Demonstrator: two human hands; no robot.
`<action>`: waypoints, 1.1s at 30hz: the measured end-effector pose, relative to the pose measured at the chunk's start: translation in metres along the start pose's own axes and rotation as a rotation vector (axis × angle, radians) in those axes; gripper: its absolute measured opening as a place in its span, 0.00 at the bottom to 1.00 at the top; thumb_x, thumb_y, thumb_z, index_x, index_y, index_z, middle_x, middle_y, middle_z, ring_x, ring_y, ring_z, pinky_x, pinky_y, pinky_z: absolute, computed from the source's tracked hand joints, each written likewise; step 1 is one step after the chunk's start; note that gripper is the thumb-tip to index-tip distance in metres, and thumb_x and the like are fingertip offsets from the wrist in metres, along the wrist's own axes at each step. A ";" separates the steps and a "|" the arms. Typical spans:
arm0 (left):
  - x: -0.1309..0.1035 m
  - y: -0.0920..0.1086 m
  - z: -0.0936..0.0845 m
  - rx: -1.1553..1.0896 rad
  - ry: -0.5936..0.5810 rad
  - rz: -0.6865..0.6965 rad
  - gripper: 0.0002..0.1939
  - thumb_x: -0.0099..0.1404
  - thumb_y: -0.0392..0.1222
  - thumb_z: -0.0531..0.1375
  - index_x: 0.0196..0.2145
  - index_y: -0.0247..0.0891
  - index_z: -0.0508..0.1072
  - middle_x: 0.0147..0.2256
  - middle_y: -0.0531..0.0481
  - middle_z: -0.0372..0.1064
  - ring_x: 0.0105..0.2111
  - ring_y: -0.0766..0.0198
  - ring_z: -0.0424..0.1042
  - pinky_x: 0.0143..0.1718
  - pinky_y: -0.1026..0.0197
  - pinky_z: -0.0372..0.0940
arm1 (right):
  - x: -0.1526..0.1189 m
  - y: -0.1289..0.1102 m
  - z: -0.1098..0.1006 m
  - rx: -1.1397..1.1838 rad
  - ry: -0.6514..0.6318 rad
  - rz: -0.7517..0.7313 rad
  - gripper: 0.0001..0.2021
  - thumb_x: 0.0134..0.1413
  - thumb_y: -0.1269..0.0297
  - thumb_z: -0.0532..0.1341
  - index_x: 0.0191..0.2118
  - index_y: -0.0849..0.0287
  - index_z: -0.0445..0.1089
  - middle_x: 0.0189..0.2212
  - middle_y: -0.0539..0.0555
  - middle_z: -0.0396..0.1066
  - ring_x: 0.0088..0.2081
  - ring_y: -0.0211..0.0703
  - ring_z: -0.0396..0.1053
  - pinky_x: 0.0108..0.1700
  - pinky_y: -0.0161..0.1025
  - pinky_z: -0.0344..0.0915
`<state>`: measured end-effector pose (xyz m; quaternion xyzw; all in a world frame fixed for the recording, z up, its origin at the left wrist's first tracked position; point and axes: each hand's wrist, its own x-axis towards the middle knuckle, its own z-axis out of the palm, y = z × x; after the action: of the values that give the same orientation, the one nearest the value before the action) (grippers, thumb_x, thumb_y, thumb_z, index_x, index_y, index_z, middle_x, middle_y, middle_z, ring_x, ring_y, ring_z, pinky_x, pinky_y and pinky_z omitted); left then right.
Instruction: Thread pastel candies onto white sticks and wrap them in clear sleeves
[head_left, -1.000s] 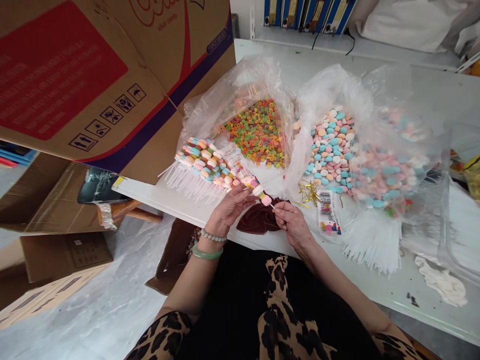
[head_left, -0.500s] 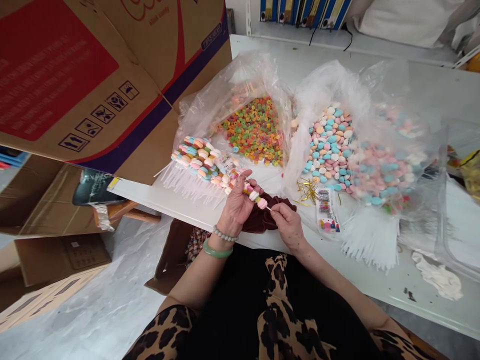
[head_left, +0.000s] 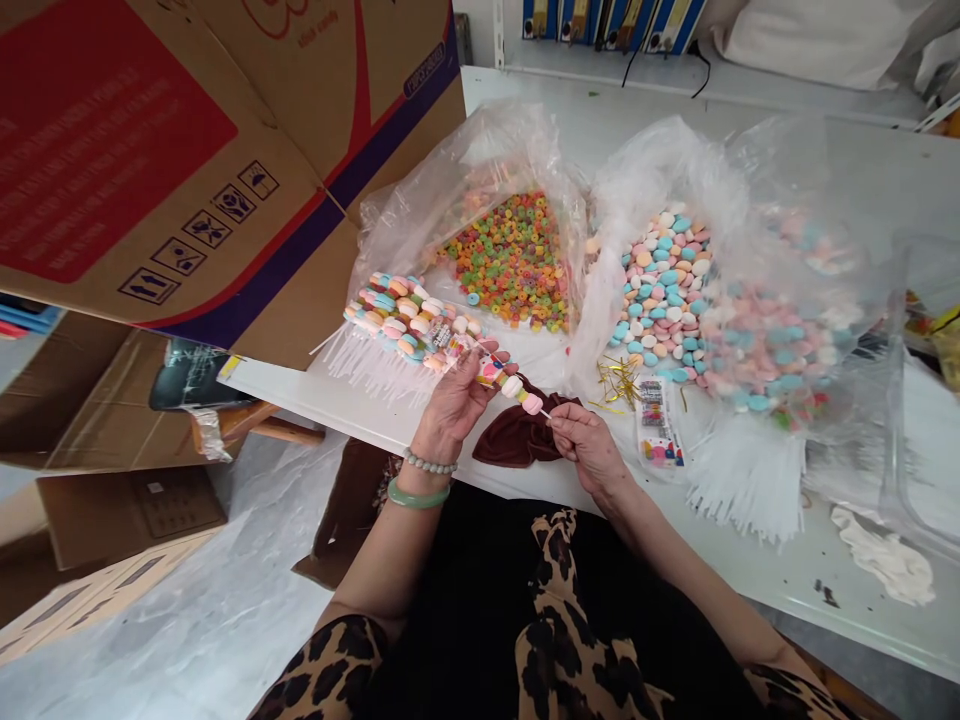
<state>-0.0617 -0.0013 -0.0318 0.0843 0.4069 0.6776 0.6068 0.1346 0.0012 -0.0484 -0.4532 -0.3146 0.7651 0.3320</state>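
Between my hands a candy stick [head_left: 532, 403] slants down to the right, with pink, white and green candies threaded on a white stick. My left hand [head_left: 459, 392] is closed around its upper part, where a small printed plastic wrapper [head_left: 491, 370] shows at the fingers. How far the wrapper covers the candies I cannot tell. My right hand [head_left: 589, 440] pinches the bare lower end of the white stick. Just beyond my left hand lies a pile of threaded candy sticks [head_left: 397, 315], their white ends toward the table's front edge. A dark brown cloth [head_left: 517, 435] lies beneath the held stick.
Behind are a plastic bag of small ring candies [head_left: 517, 260] and bags of pastel candies [head_left: 664, 285]. Gold twist ties [head_left: 619, 378], printed wrappers [head_left: 660, 425] and white sticks [head_left: 746, 485] lie to the right. A large cardboard box [head_left: 300, 130] stands at left.
My left hand has shifted left and a little down along the candy stick. My right hand has moved slightly right, still pinching the stick's end. More of the printed wrapper shows between them.
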 end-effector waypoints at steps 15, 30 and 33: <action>-0.005 -0.021 -0.003 0.127 0.143 0.004 0.16 0.49 0.47 0.72 0.31 0.34 0.75 0.29 0.50 0.75 0.32 0.63 0.74 0.41 0.57 0.68 | -0.006 0.016 -0.003 -0.818 0.176 -0.558 0.08 0.57 0.61 0.56 0.30 0.56 0.68 0.21 0.48 0.64 0.23 0.37 0.59 0.29 0.36 0.55; 0.001 -0.020 -0.008 0.263 0.068 0.078 0.18 0.42 0.36 0.73 0.32 0.33 0.75 0.26 0.52 0.74 0.25 0.69 0.69 0.33 0.63 0.65 | -0.001 0.010 -0.009 -0.645 0.081 -0.352 0.08 0.54 0.59 0.57 0.28 0.55 0.66 0.17 0.44 0.57 0.20 0.36 0.55 0.24 0.35 0.54; 0.000 -0.016 -0.011 0.219 0.036 -0.019 0.17 0.43 0.31 0.71 0.32 0.35 0.72 0.20 0.58 0.67 0.21 0.71 0.66 0.31 0.64 0.65 | 0.005 0.012 -0.013 -0.439 0.062 -0.244 0.08 0.52 0.58 0.59 0.29 0.55 0.66 0.16 0.42 0.54 0.19 0.34 0.50 0.22 0.34 0.50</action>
<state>-0.0558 -0.0075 -0.0496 0.1341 0.4899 0.6247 0.5931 0.1421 0.0005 -0.0651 -0.4965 -0.5154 0.6182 0.3252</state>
